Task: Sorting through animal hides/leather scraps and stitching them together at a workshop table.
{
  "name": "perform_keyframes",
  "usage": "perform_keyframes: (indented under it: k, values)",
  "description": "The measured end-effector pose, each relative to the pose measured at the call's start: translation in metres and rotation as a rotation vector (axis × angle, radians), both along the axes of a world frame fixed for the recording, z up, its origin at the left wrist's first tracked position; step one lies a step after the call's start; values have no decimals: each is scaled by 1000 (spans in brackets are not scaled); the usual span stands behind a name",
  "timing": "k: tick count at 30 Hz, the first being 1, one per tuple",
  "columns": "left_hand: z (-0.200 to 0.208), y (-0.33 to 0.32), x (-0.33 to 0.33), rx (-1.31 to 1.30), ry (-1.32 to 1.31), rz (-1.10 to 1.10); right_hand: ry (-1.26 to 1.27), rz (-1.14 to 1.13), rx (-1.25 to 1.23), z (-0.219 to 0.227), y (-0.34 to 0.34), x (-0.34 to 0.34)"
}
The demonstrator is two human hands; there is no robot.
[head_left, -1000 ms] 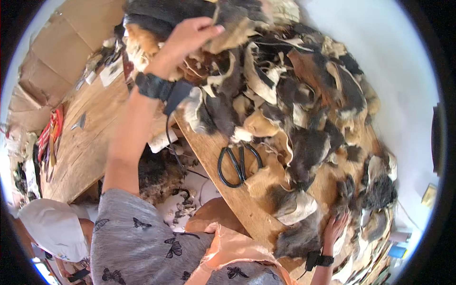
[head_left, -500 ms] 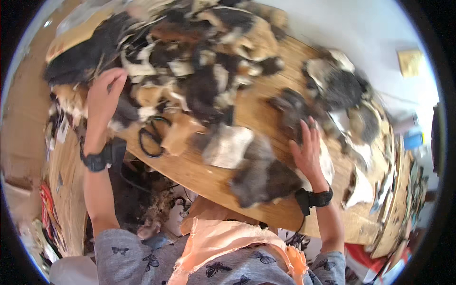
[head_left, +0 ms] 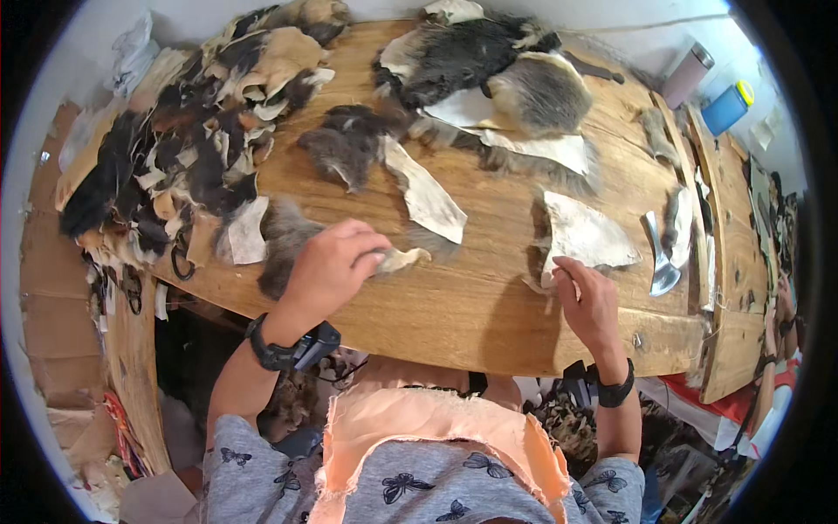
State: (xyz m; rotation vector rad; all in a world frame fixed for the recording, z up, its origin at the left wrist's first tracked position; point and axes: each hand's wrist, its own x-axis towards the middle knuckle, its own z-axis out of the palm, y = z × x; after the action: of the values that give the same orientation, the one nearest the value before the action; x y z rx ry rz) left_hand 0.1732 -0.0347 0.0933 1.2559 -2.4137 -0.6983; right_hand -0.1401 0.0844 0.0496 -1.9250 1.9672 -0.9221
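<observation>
My left hand [head_left: 332,266] is closed with its fingers curled over a grey fur piece [head_left: 286,240] near the table's front edge. A pale curled edge [head_left: 403,259] shows past the fingertips; the palm hides the middle of the piece. My right hand [head_left: 587,297] has its fingertips pinched at the lower left corner of a fur piece with its white skin side up [head_left: 589,231]. Between the hands and further back lies a long pale strip with a furry edge [head_left: 425,194], beside a dark grey-brown fur piece [head_left: 342,144].
Mixed fur scraps [head_left: 188,148] are heaped at the left, with black-handled scissors [head_left: 182,262] at the heap's front. Larger pelts [head_left: 476,70] lie at the back. A broad-bladed metal cutter [head_left: 662,266], a blue bottle [head_left: 727,108] and a pink flask [head_left: 688,77] stand or lie right. Another person's arm [head_left: 772,349] shows far right.
The view has swung right. My left hand has left the scrap heap and come to the grey fur piece. My right hand has moved from the dark fur to the white-skinned piece.
</observation>
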Motion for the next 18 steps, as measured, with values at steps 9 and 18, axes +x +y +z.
perform_keyframes:
  k: [9, 18]
  values:
    - [-24, -43, -64, -259, -416, -481, -51, -161, 31, 2, 15, -45]
    - [-22, -76, -53, -75, -703, -277, 114, -388, 126, 34, 38, -115]
